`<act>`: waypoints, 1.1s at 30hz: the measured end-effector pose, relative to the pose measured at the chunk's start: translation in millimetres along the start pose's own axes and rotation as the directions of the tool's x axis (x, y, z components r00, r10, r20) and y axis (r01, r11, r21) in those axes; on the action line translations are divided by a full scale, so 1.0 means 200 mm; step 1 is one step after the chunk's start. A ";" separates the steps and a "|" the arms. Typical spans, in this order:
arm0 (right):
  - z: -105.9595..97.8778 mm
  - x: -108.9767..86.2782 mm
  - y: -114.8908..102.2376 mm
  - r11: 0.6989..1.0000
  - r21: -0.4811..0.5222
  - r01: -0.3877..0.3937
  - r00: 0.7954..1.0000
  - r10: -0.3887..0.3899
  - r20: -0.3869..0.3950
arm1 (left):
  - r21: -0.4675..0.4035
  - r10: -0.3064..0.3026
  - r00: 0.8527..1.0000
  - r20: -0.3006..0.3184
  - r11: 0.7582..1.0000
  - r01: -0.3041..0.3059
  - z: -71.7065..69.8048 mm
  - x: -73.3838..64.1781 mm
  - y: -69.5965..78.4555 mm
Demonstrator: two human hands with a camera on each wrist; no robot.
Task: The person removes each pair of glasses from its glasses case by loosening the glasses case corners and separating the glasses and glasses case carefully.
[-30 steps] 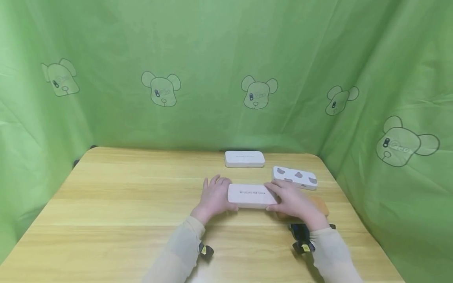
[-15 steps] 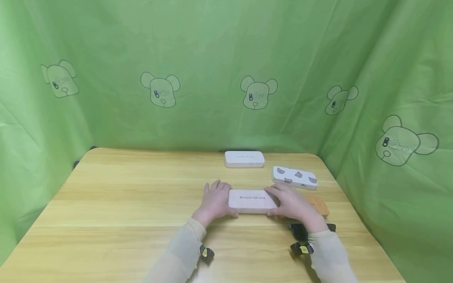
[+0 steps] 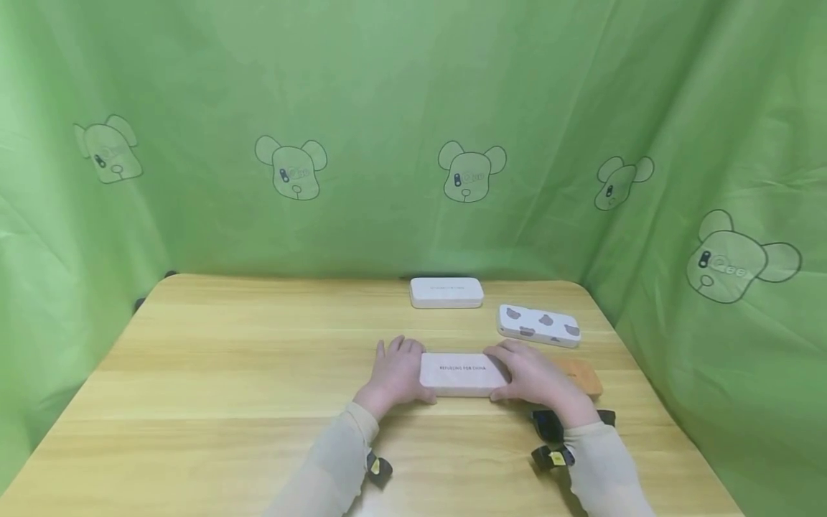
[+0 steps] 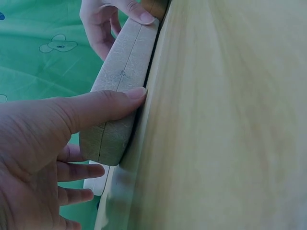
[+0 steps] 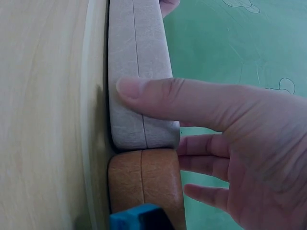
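Observation:
A pale pinkish-white glasses case (image 3: pixel 461 384) with small dark lettering lies lengthwise across the table, lid down. My left hand (image 3: pixel 396 373) holds its left end; the thumb presses the front side, across the lid seam in the left wrist view. The other end is held by my right hand (image 3: pixel 535 375), thumb likewise on the front and fingers behind. An orange-brown glasses case (image 3: pixel 583 376) sits partly hidden behind my right hand. In the right wrist view, the end of this brown case (image 5: pixel 144 175) is right up against the end of the pale one.
Farther back lie a white glasses case with brown bear-head patches (image 3: pixel 539 327) and, near the rear edge, a plain white glasses case (image 3: pixel 446 293). Green curtains (image 3: pixel 388 215) enclose the wooden table (image 3: pixel 226 388). Black camera mounts (image 3: pixel 552 457) hang under both wrists.
Both hands have drawn the pale glasses case toward the front of the table, more of it in the first half second. The other cases have stayed put; more of the orange-brown one shows.

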State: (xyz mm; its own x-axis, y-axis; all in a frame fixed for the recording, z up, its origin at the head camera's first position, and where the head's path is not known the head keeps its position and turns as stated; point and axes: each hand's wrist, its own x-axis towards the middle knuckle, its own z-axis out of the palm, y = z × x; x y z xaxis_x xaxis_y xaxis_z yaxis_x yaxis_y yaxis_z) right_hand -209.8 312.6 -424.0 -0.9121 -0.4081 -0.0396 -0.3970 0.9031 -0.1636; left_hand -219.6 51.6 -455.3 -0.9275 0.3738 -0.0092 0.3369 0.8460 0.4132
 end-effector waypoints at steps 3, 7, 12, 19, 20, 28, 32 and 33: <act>0.00 0.00 -0.01 1.000 0.001 -0.005 1.000 0.005 0.003 | -0.001 0.002 1.000 0.007 1.000 -0.002 0.00 0.00 0.00; -0.01 -0.01 -0.02 1.000 0.012 -0.002 1.000 0.002 0.003 | 0.005 0.002 1.000 0.019 1.000 -0.002 -0.01 -0.01 0.01; -0.01 -0.02 -0.02 0.999 0.033 0.003 1.000 -0.003 0.001 | 0.015 -0.003 0.999 0.036 1.000 0.002 -0.02 -0.02 0.02; 0.01 -0.02 -0.01 0.999 0.049 0.005 1.000 -0.006 0.008 | 0.009 -0.012 0.998 0.062 1.000 0.012 -0.01 -0.03 0.01; 0.01 -0.02 -0.01 0.999 0.053 0.005 1.000 -0.006 0.008 | 0.001 -0.011 0.998 0.063 1.000 0.011 -0.01 -0.03 0.01; 0.01 -0.02 0.00 0.997 0.068 0.038 0.999 -0.037 -0.014 | -0.075 0.013 0.997 0.074 0.997 -0.007 -0.02 -0.04 0.00; 0.01 -0.02 0.01 0.994 0.084 0.065 0.998 -0.063 -0.026 | -0.107 0.017 0.997 0.074 0.994 -0.009 -0.02 -0.05 -0.01; 0.01 -0.02 0.00 0.993 0.092 0.069 0.997 -0.066 -0.029 | -0.118 0.016 0.997 0.072 0.993 -0.007 -0.02 -0.05 -0.01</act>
State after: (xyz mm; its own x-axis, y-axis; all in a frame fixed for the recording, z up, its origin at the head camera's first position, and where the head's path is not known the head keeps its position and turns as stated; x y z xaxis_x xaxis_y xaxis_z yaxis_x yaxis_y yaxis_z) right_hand -206.9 314.8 -425.1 -0.8864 -0.4629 0.0002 -0.4475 0.8569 -0.2560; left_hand -211.1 44.3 -451.9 -0.9079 0.4136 -0.0683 0.3222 0.7926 0.5176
